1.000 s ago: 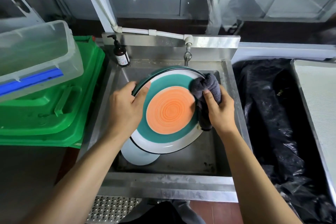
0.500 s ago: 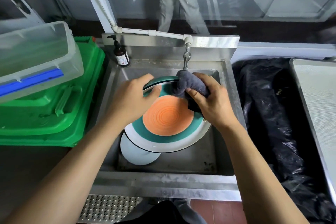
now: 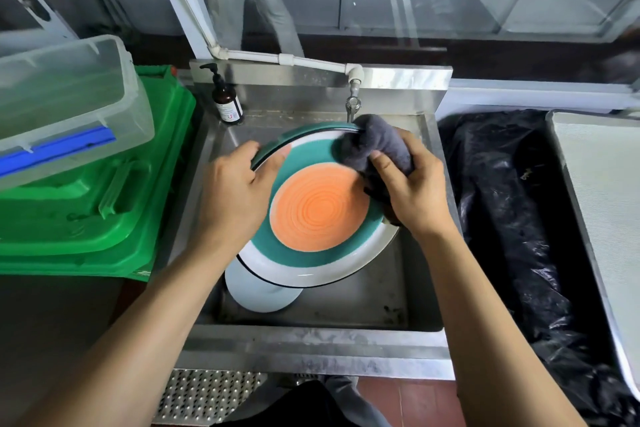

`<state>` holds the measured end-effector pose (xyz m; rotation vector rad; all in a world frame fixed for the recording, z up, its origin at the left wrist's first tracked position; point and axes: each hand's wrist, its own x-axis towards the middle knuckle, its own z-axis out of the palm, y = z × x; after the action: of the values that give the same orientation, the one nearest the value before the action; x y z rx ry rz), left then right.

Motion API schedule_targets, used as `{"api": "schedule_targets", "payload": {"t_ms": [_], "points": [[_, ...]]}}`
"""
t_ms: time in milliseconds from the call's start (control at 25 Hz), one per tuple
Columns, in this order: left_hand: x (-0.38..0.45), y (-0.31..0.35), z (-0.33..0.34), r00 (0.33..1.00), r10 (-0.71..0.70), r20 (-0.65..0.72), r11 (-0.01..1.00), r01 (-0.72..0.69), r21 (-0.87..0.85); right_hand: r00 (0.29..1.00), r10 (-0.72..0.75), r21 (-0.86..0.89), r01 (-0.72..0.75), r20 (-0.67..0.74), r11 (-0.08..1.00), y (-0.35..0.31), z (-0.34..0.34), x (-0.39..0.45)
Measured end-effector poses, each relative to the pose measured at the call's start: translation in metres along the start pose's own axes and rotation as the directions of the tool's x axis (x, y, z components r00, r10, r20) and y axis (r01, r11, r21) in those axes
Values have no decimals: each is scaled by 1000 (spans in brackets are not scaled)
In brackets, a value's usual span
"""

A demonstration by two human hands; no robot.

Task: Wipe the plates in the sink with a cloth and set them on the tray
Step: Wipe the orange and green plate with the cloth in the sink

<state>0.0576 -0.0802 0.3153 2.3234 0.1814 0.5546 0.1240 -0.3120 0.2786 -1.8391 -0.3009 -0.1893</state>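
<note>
Left hand [image 3: 235, 198] clamped on plate [image 3: 318, 215] rim, right hand [image 3: 412, 191] squeezing grey cloth [image 3: 374, 146] on it. Steel sink [image 3: 311, 340]; two plates, second plate [image 3: 256, 295] underneath. Tray [image 3: 602, 204] far right.

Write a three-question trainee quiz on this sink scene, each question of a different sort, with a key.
1. True or false: the left hand grips the plate by its rim.
2. Multiple choice: where is the grey cloth pressed? A) on the plate's upper right part B) on the orange centre C) on the sink floor
3. Fill in: the bottle stands at the sink's back ____ corner.

Key
1. True.
2. A; the right hand bunches it there, just under the tap.
3. Left.
</note>
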Motion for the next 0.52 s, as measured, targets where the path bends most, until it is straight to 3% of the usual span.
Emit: {"api": "schedule_targets", "payload": {"t_ms": [240, 400, 520], "points": [[-19, -8, 5, 975, -186, -119, 980, 175, -95, 978, 146, 70, -137, -151, 988, 17, 11, -21], [-29, -26, 6, 950, -313, 1, 944, 312, -107, 984, 147, 46, -143, -101, 989, 19, 10, -26], [-14, -24, -3, 978, -193, 84, 980, 196, -24, 997, 74, 4, -74, -9, 997, 10, 6, -22]]}}
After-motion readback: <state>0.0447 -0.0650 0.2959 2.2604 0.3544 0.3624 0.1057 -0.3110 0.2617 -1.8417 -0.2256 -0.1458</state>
